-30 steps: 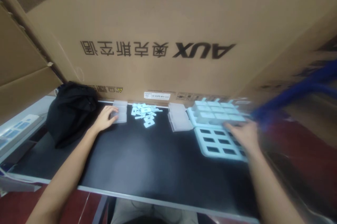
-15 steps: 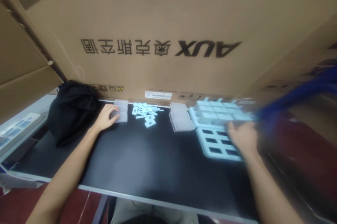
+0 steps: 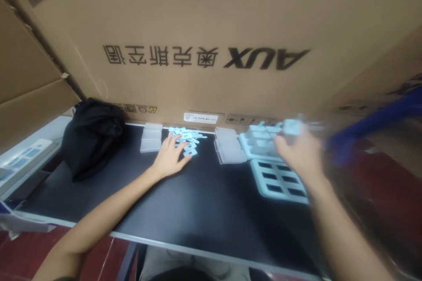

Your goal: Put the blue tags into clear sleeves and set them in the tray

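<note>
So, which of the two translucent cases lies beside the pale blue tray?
The right case, between the blue pieces and tray; the left case lies left of the pieces.

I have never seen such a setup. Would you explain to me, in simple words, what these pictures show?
There is no machine: these are one person's bare hands, filmed by one head-worn camera looking forward and down. On the black, smooth tabletop lie, from left to right, a black cloth bundle, a translucent plastic case, a heap of small light-blue flat pieces, a second translucent plastic case and a light-blue plastic tray with rectangular openings. The left hand spreads its fingers at the heap; I cannot tell whether it grasps a piece. The right hand appears to hold a light-blue square block at the tray, but is blurred.
</note>
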A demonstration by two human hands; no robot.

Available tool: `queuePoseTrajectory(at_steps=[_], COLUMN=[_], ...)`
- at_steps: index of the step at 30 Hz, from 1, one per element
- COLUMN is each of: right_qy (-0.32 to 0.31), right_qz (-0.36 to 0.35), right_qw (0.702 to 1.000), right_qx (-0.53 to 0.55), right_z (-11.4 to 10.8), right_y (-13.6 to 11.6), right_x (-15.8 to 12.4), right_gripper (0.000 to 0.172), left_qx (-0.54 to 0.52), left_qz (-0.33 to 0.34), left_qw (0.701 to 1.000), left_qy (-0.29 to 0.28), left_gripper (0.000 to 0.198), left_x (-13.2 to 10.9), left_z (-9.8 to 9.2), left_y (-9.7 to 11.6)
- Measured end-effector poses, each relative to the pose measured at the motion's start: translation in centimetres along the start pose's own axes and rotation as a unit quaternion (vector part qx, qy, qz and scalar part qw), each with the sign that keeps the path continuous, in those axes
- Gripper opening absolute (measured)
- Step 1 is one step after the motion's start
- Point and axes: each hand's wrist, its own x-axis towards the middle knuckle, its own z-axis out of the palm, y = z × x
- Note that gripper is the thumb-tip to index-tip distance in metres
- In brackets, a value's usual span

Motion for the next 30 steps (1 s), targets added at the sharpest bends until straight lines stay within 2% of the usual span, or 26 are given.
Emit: queuePoseTrajectory(at_steps=[2, 5, 9, 12, 16, 22, 25, 30], right_qy=[-0.078, -0.177, -0.232, -0.245, -0.249, -0.240, -0.232, -0.229], right_qz=[-0.062, -0.163, -0.216, -0.236, -0.258, -0.269, -0.261, -0.282], right_qw=[0.995, 0.970, 0.944, 0.934, 0.924, 0.924, 0.932, 0.931], right_qx=[-0.001, -0.043, -0.090, -0.109, -0.132, -0.126, -0.094, -0.031], right_z=[0.2, 1.2, 2.3, 2.4, 2.6, 4.4, 5.3, 5.9], right_y=[-4.4, -9.8, -13.7, -14.8, -16.0, -17.5, -17.8, -17.2], right_x=[0.4, 0.8, 1.2, 1.6, 2.0, 2.3, 2.3, 2.5], right_gripper=[0.040, 0.041, 0.056, 0.064, 0.061, 0.068, 0.074, 0.056], left_qx=[0.002, 0.006, 0.002, -0.016, -0.023, -0.006, -0.024, -0.057], left_qz=[-0.014, -0.053, -0.087, -0.080, -0.072, -0.104, -0.097, -0.062], left_qw=[1.000, 0.998, 0.994, 0.995, 0.996, 0.993, 0.994, 0.996], left_qy=[-0.017, -0.043, -0.060, -0.053, -0.047, -0.054, -0.050, -0.024], left_gripper=[0.053, 0.060, 0.062, 0.059, 0.052, 0.055, 0.061, 0.056], left_x=[0.5, 1.1, 1.5, 1.4, 1.3, 1.5, 1.5, 1.5], left_z=[1.4, 2.6, 2.9, 2.9, 2.8, 2.8, 3.1, 3.5], left_y=[0.9, 1.4, 1.3, 1.2, 1.3, 1.5, 1.1, 0.5])
